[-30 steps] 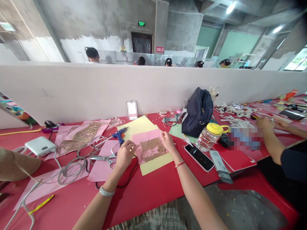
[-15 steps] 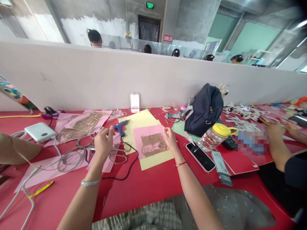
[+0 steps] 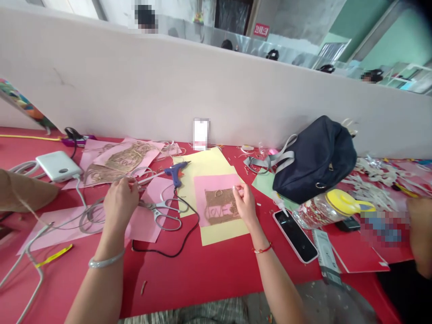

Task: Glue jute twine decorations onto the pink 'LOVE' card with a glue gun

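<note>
Mid red worktop: right hand (image 3: 245, 203) fingers pinched on thin twine at top edge of pink card with brown twine "LOVE" panel (image 3: 220, 206). Left hand (image 3: 119, 202) has swung leftward from card, fingers closed on twine beside steel scissors (image 3: 162, 212); strand drawn longer.

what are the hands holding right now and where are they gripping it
The left hand seems to pinch a thin string between its fingertips near the scissors. The right hand rests its fingertips on the pink card's edge; any grip there is unclear.
</note>
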A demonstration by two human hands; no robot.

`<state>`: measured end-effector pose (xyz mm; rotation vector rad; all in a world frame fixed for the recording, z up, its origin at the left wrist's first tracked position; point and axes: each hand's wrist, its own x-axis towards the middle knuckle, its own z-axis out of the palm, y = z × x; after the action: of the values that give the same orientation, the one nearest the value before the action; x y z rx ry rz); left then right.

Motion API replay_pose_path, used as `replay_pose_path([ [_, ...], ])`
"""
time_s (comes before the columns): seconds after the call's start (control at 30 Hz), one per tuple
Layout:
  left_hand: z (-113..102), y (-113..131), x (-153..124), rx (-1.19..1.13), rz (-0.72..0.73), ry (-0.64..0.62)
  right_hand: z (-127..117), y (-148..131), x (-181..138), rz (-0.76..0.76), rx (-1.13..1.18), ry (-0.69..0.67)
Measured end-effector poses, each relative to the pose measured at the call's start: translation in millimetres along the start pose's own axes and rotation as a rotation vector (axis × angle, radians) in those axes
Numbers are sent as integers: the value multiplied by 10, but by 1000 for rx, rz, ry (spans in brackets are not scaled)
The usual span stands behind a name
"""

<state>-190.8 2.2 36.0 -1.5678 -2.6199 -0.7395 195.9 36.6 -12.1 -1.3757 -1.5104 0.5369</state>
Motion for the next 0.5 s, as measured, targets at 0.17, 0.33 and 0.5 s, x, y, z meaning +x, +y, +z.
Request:
replay_pose_path([
  [0.17,-9,-108,-13,82,-79,-64,44,4,-49,0,2,-22],
  [0.33,-136,-50,-40,113,-122,-110,54,40,-50,0,-15,-4],
  [0.5,-645,-36,-173,-71,-69,368,-42,65,4,-10,-37,29],
])
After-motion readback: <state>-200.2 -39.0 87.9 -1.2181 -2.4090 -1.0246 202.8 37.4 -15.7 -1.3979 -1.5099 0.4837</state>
